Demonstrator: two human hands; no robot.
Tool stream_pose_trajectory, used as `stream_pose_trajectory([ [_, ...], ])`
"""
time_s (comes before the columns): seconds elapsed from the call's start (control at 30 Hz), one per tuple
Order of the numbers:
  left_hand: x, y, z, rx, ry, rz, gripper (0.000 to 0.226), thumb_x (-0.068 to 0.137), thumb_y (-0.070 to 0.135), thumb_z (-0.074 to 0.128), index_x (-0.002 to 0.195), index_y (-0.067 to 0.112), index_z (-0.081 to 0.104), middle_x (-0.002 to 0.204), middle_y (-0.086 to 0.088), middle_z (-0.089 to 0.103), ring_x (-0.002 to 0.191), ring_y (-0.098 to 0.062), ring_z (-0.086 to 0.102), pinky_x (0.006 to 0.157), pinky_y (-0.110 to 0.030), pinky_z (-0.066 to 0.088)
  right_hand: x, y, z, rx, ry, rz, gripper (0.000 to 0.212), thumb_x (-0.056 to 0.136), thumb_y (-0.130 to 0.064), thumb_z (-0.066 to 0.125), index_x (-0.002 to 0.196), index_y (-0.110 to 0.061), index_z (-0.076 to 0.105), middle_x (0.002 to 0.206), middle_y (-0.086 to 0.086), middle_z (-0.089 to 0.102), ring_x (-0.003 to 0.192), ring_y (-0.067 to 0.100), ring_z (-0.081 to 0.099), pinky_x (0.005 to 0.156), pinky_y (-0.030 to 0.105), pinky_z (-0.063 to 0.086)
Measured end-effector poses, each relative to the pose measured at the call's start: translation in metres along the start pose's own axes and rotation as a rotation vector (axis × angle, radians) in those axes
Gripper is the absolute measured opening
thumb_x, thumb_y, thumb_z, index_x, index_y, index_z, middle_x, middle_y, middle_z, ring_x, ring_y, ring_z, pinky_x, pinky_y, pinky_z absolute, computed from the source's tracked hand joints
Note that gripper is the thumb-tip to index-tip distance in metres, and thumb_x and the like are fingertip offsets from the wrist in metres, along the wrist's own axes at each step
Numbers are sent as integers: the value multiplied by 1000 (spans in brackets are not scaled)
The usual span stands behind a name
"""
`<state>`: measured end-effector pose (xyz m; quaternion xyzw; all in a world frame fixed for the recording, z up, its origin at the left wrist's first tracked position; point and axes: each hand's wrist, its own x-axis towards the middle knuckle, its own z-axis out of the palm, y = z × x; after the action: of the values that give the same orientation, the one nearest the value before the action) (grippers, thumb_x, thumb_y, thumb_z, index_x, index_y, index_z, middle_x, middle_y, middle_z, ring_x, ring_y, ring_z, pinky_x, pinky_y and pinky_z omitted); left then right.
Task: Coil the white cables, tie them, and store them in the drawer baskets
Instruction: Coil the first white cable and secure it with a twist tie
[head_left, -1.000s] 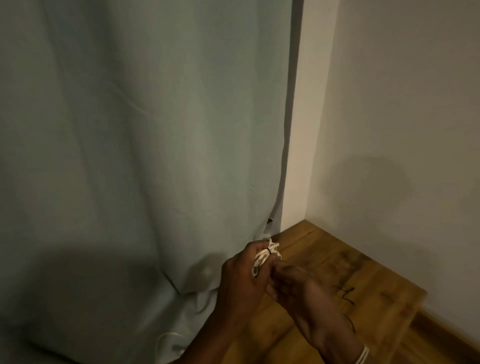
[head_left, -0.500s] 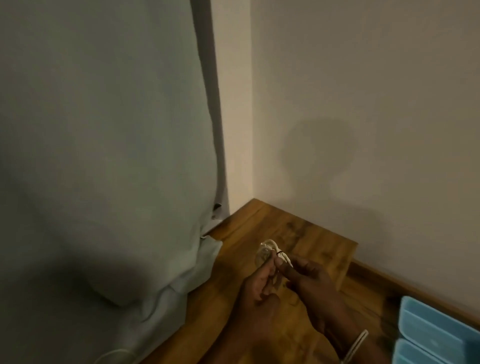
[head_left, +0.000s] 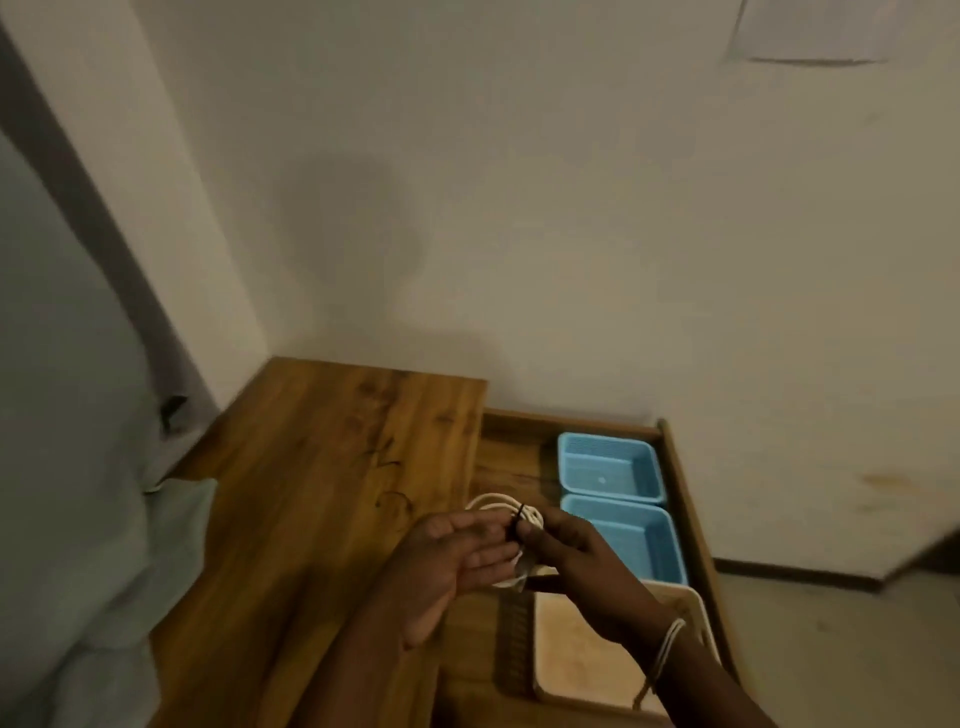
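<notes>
Held coiled white cable (head_left: 501, 512) above near part of open wooden drawer (head_left: 691, 499), just left of 2 blue baskets (head_left: 610, 470). Left hand (head_left: 457, 558) palm up, fingers mostly straight, cupped under coil. Right hand (head_left: 576, 558) pinched black tie (head_left: 518, 527) wrapped round coil, fingers curled. Beige basket (head_left: 576, 654) nearest in drawer, under right wrist. Pale band (head_left: 667, 642) round right wrist. Wooden tabletop (head_left: 311, 493) left of drawer, grey-green curtain (head_left: 67, 415) far left, plain wall (head_left: 571, 234) behind. Frame slightly blurred; tie knot not clear.
</notes>
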<state>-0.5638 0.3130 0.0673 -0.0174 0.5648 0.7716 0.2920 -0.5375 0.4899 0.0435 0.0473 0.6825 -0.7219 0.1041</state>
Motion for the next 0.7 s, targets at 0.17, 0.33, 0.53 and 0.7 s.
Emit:
stream_pose_trajectory([
  [0.17, 18, -36, 43, 480, 271, 306, 7, 84, 9, 72, 90, 5, 74, 76, 1, 76, 71, -10, 73, 65, -18, 57, -21, 24, -57, -6, 212, 70, 23, 99, -23, 55, 112, -7, 66, 103, 23, 71, 90, 29, 68, 79, 43, 57],
  [0.33, 95, -91, 63, 1074, -10, 283, 41, 80, 28, 75, 120, 29, 66, 124, 10, 65, 111, -7, 62, 94, -22, 50, -18, 65, -126, -281, 131, 236, 31, 98, -28, 56, 106, 2, 62, 93, 21, 68, 83, 36, 66, 80, 50, 56],
  [0.53, 148, -186, 93, 863, -69, -51, 33, 71, 9, 81, 103, 12, 74, 93, 4, 76, 87, -9, 70, 84, -35, 57, -1, 133, -186, -323, 113, 515, 8, 98, -18, 56, 93, -18, 64, 89, 2, 64, 82, 18, 63, 76, 33, 56],
  [0.7, 183, -265, 106, 827, 179, -193, 11, 75, 14, 78, 86, 14, 79, 80, 1, 77, 84, -11, 71, 64, -25, 49, 24, 203, -206, -503, 121, 685, 52, 94, -17, 59, 141, -3, 42, 119, 13, 56, 103, 17, 58, 69, 13, 38],
])
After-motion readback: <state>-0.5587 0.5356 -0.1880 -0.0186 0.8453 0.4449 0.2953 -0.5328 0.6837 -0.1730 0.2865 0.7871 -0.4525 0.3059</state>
